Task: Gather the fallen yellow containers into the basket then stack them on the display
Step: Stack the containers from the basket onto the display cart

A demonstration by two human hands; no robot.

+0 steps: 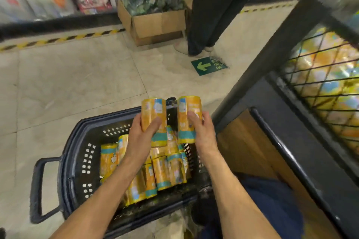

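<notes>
now gripping one yellow container (153, 108) each with left hand (142, 136) and right hand (203, 132); axes toward twelve, display (320, 87) at two.

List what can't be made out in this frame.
All head view:
- Print on the left container and right container: blurred and too small to read.
- Container count in the basket: the left forearm covers part.
- Stock in the display: motion blur, wire mesh, cut by the right edge.
- Standing person above the legs: cut by the top edge.
</notes>
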